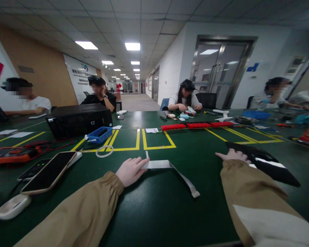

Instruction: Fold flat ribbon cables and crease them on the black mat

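Observation:
A flat grey-white ribbon cable lies bent across the green table, its far end trailing to the right. My left hand has its thumb and fingers closed on the cable's left end. A short strip of the cable stands up beyond the fingertips. Farther right, my right hand is spread palm down, index finger pointing left. Its other fingers rest at the edge of a flat, glossy black piece; whether they press on it cannot be made out.
A phone, an orange multimeter and a white ring lie at left. Behind them stand a blue tray and a black box. Red strips run beyond yellow tape lines. Several people sit around the table.

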Demonstrator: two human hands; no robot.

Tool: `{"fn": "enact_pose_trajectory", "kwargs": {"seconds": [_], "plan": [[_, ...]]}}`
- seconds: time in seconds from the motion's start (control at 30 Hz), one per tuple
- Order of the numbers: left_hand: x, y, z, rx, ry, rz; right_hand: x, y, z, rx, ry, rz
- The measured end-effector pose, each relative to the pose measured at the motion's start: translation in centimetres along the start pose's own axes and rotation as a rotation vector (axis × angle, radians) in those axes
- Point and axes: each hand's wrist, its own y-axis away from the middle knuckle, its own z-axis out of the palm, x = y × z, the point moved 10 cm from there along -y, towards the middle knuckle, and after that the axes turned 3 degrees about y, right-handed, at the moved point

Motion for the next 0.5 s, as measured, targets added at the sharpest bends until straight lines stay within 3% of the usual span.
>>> {"fn": "enact_pose_trajectory", "kwargs": {"seconds": [0.1,0.2,0.37,0.5], "plan": [[0.0,0.0,-0.1,-0.006,0.003,-0.012,3.2,-0.9,1.2,-0.057,0.0,0.161],[-0.1,-0.1,-0.1,-0.01,0.01,-0.016,4.7,-2.0,2.1,-0.06,0.014,0.217],[-0.1,0.0,0.1,-0.014,0.032,-0.014,7.3,-3.5,2.0,0.127,0.016,0.318],[0.1,0.0,0.0,-0.01,0.041,-0.004,9.2,-4.1,2.2,0.16,-0.086,0.375]]}}
